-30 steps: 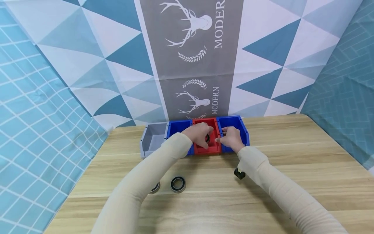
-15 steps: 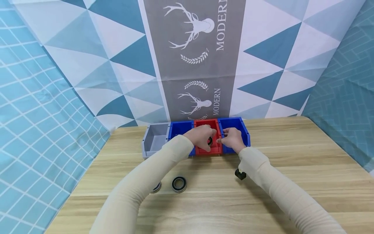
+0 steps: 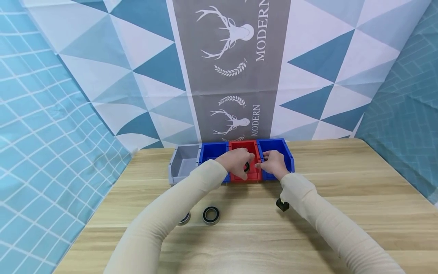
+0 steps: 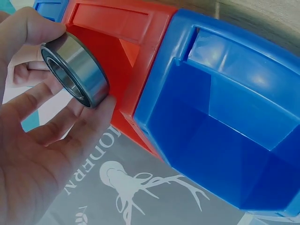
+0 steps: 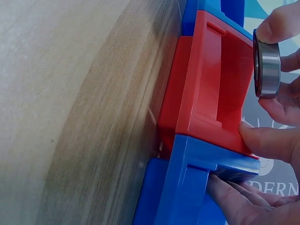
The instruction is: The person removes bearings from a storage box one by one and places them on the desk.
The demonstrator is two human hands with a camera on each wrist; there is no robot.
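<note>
A ball bearing (image 4: pixel 86 70), a steel ring with a dark seal, is held on edge between the thumb and fingers of my left hand (image 3: pixel 237 163). It hangs over the red bin (image 3: pixel 248 177), close to the opening. My right hand (image 3: pixel 275 163) pinches the adjoining side walls of the red bin and the right blue bin (image 3: pixel 273 144). In the right wrist view its thumb (image 5: pixel 267 140) lies at the red rim, while the other fingers reach into the blue bin.
Left of the red bin stand another blue bin (image 3: pixel 213 149) and a grey bin (image 3: pixel 186 169). Two bearings lie on the wooden table: one in the open (image 3: pixel 211 215), one partly behind the left sleeve (image 3: pixel 185 219). A small black object (image 3: pixel 282 204) sits beside the right sleeve.
The head view has shifted slightly, so everything appears a little farther right and lower. Both hands keep the same hold, and the bearing stays over the red bin.
</note>
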